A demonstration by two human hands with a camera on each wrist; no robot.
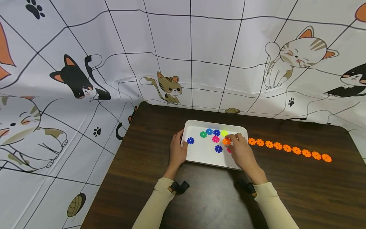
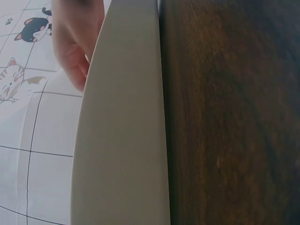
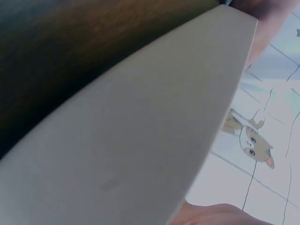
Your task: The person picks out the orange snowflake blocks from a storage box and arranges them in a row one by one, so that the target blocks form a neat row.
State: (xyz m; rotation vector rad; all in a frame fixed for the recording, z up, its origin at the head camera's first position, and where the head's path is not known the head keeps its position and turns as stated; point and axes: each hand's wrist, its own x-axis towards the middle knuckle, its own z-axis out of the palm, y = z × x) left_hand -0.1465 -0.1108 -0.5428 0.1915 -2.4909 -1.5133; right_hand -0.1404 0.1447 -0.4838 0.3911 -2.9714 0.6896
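A white tray [image 1: 200,157] lies on the table, with several flower-shaped plastic discs in it: blue, green, pink, yellow and orange. My left hand [image 1: 178,149] grips the tray's left edge, thumb over the rim. Over the tray's right side, my right hand [image 1: 241,151] pinches an orange disc [image 1: 227,141] between thumb and fingers; a pink disc beneath is partly covered. Right of the tray, several orange discs [image 1: 287,148] form a row. In the left wrist view, the tray's wall [image 2: 119,117] hides most of my right hand [image 2: 77,42]. The right wrist view also shows mostly tray wall [image 3: 140,103].
The dark wooden table [image 1: 137,171] extends around the tray on every side. Behind it and along its left hangs a white cloth [image 1: 171,35] with printed cats and grid lines. A black wrist camera [image 1: 180,187] is strapped to the left wrist.
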